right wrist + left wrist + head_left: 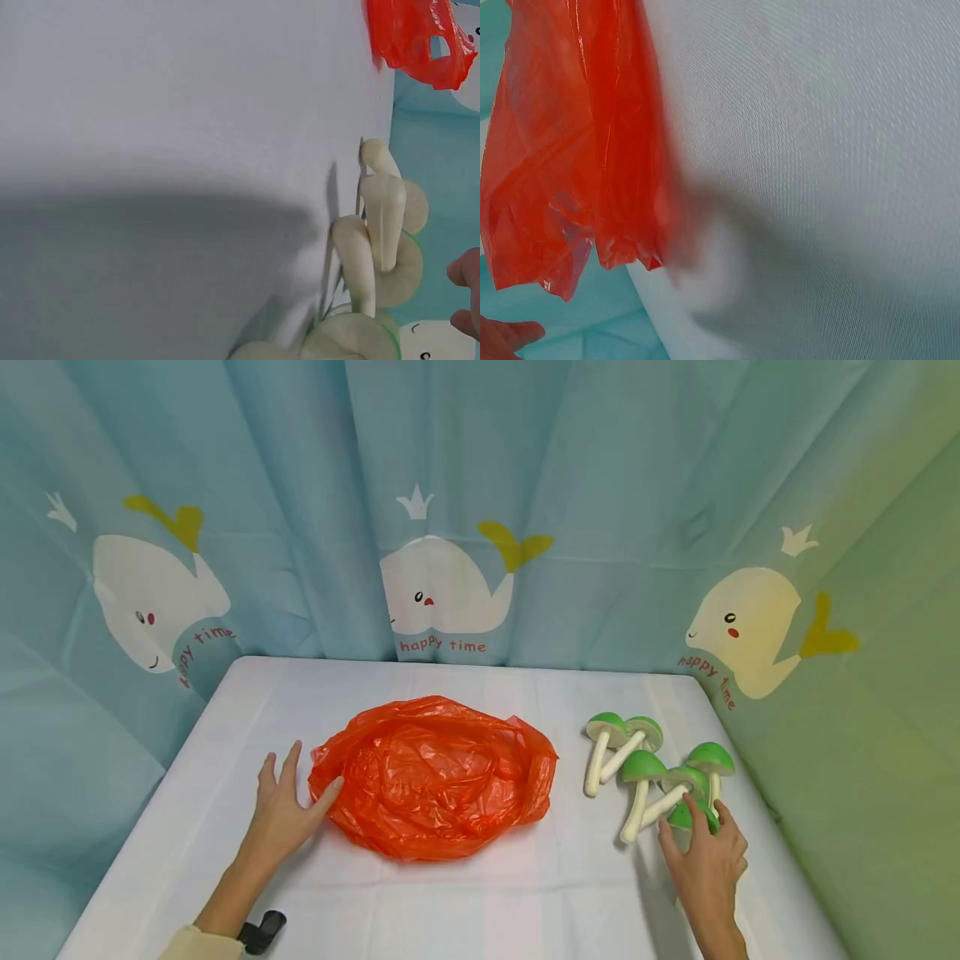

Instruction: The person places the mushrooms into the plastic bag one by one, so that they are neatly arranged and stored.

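Note:
A red plastic bag lies spread on the table with its mouth facing up; in the left wrist view the bag's side stands up from the cloth. My left hand is at its left rim, fingers apart, the thumb overlapping the rim in the head view; touch cannot be told. Several toy mushrooms with green caps and white stems lie in a cluster on the right. Over the nearest cap hovers my right hand, its fingers parted. Fingertips appear apart from the stems in the right wrist view.
A white cloth covers the table. Blue-green curtains printed with whales hang behind it and along both sides. Near my left wrist is a black device. White cloth lies between the bag and the mushrooms.

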Motion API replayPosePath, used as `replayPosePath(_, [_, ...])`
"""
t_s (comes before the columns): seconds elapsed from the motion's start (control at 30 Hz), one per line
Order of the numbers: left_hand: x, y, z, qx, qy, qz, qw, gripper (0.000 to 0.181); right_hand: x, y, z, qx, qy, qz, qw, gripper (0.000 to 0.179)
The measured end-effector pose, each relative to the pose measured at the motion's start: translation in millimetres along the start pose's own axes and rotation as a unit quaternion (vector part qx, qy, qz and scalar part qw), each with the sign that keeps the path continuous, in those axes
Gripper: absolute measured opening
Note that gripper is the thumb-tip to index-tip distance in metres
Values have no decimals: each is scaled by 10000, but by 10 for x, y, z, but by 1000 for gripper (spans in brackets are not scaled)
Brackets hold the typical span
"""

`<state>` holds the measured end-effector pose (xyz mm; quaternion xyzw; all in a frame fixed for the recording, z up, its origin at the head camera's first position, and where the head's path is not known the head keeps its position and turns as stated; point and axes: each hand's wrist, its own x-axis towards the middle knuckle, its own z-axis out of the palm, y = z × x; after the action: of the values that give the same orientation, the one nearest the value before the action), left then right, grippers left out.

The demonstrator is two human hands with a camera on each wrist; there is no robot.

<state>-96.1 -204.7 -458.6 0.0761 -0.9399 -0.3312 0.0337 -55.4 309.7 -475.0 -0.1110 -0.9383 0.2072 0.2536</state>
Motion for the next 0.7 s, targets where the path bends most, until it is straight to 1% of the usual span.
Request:
replayPosePath(0.17, [0,0,27,-68,-7,-6,10000,94,-111,46,-10,-19,94,16,10000,46])
replayPosePath(0.33, [10,25,41,-140,-64,-53,9999,94,-191,106,-14,140,591,-137,9981,58])
replayPosePath(0.4, [18,32,51,-157,-98,-62,9998,94,-228,126,-7,209,792,-60,9966,61])
replayPosePath(0.43, [23,34,56,-165,-113,-62,9998,94,-248,132,-3,197,821,37,9964,60])
replayPosePath(0.5, [31,36,68,-147,-87,-53,9998,93,-294,134,-2,218,732,336,9965,56])
replayPosePath(0.6, [37,38,82,-142,6,-49,9999,93,-360,129,-4,155,351,933,9949,50])
replayPosePath(0.7, [38,42,92,-146,85,-65,9998,92,-423,131,-17,149,-8,1348,9908,46])
